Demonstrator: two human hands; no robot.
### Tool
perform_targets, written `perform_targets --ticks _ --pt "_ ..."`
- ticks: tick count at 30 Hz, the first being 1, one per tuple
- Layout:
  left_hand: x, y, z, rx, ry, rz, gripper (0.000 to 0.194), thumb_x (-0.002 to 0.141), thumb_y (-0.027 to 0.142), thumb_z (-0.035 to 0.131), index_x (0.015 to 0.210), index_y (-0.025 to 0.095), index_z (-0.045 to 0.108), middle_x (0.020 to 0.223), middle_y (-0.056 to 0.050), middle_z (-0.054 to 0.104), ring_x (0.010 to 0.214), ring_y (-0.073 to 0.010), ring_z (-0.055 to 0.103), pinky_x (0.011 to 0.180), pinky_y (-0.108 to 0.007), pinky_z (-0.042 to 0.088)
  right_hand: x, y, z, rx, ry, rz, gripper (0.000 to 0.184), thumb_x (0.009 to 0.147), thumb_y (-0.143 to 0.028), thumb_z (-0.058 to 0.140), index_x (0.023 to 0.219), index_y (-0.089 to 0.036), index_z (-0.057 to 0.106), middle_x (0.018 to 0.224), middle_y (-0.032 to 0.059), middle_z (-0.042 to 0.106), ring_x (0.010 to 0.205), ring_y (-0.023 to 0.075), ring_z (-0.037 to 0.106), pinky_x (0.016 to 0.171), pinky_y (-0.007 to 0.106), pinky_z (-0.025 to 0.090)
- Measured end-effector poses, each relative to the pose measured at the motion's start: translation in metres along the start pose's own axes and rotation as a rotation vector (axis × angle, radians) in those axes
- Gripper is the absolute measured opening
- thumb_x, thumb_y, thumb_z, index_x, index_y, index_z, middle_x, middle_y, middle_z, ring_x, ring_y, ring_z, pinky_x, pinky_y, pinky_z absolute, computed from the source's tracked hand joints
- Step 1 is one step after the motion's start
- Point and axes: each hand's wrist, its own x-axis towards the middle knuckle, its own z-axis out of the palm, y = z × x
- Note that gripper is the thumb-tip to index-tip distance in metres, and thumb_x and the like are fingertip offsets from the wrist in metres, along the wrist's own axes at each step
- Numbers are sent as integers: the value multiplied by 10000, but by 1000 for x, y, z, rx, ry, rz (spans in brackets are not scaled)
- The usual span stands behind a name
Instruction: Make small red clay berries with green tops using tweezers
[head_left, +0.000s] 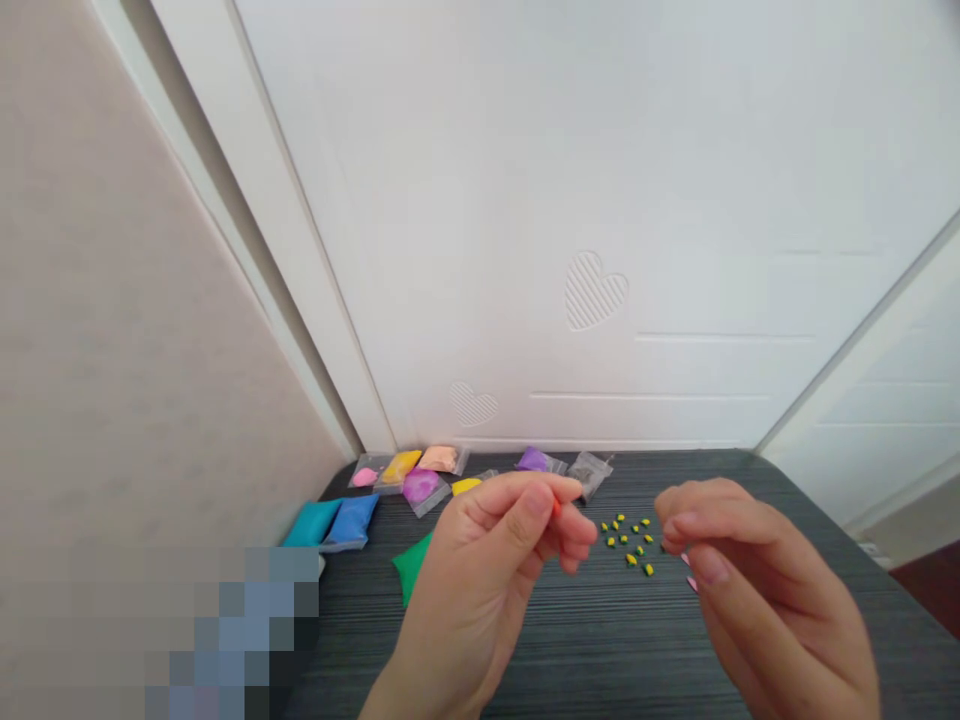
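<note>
My left hand [495,560] is raised over the dark striped table [600,640], its thumb and fingers pinched on a tiny orange piece of clay [556,509]. My right hand [742,590] hovers just to the right with the fingertips curled toward each other; I cannot make out anything in them. Between and behind the two hands, several tiny yellow-and-green clay bits [630,545] lie scattered on the table.
Small plastic bags of coloured clay lie along the table's back edge: pink [365,476], yellow [400,467], peach [440,458], magenta [422,487], purple [534,460], grey [590,470]. Teal [311,522] and blue [350,520] bags sit at left, a green one [412,570] behind my left hand. White door behind.
</note>
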Motion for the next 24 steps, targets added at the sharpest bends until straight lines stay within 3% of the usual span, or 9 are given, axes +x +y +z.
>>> perform_targets --ticks 6,11,14,19,24 --pt "-2 12 0 -62 3 -49 155 776 99 554 822 166 687 741 -18 686 692 -75 598 656 -160 472 11 -12 12 42 79 -43 222 821 -107 436 974 -220 550 840 51 516 853 160 472 689 282 398" --pt "-3 15 0 -55 68 -63 133 665 69 664 728 183 692 688 1 688 647 -66 609 651 -139 475 15 -8 19 98 123 -36 219 822 -117 443 975 -224 558 848 49 525 846 154 482 667 269 415" --pt "-2 14 0 -27 69 -47 184 640 86 694 764 222 692 641 15 683 624 -60 607 649 -137 468 15 -6 21 62 134 -8 210 811 -106 465 950 -221 572 852 45 539 872 146 495 662 241 419" --pt "0 8 -2 85 61 -44 82 603 164 737 654 198 683 606 8 653 641 -88 589 627 -176 455 18 -1 18 12 106 42 188 805 -115 481 926 -223 576 857 44 557 868 142 511 655 225 431" --pt "1 1 0 318 123 111 135 562 220 761 591 173 638 532 9 567 548 -93 500 541 -204 392 16 5 10 1 86 4 194 811 -115 476 952 -215 565 861 47 549 900 145 500 639 210 434"
